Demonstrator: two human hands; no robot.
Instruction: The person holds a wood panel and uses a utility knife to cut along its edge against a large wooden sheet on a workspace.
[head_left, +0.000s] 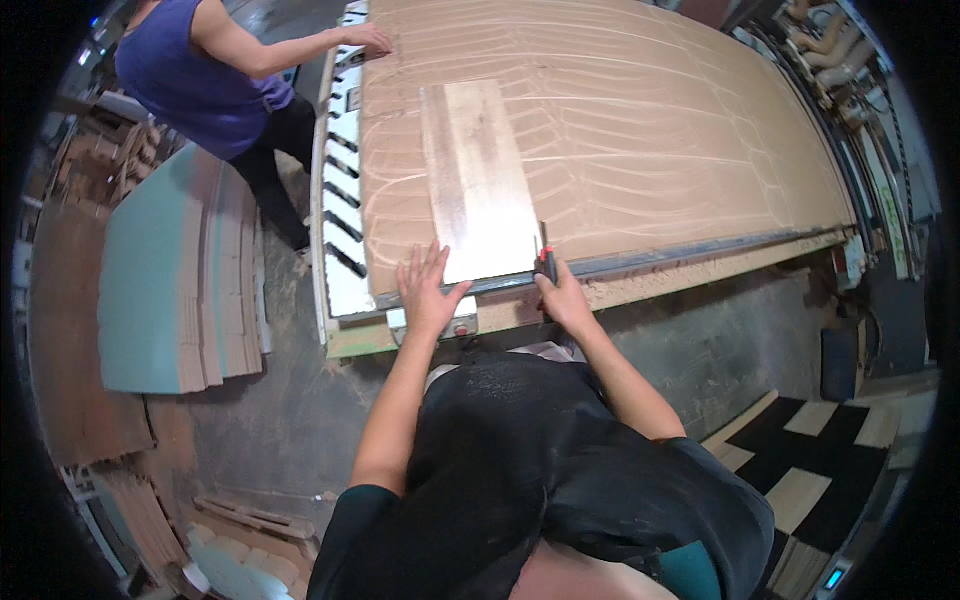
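A pale wood-grain board (480, 180) lies lengthwise away from me on a large brown panel (660, 130) marked with curved pale lines. My left hand (430, 295) rests at the board's near left corner, its fingers spread. At the near right corner, my right hand (567, 303) is closed around a slim black-and-red hand tool (547, 262). The tool's thin dark end points away from me, beside the board's right edge. I cannot make out its exact kind.
Dark slots run along the table's white left strip (343, 215). A person in a purple top (200, 75) stands at the far left, one hand over the panel. Stacked green-faced sheets (150, 290) stand left. A small box with a red button (462, 328) hangs under the near edge.
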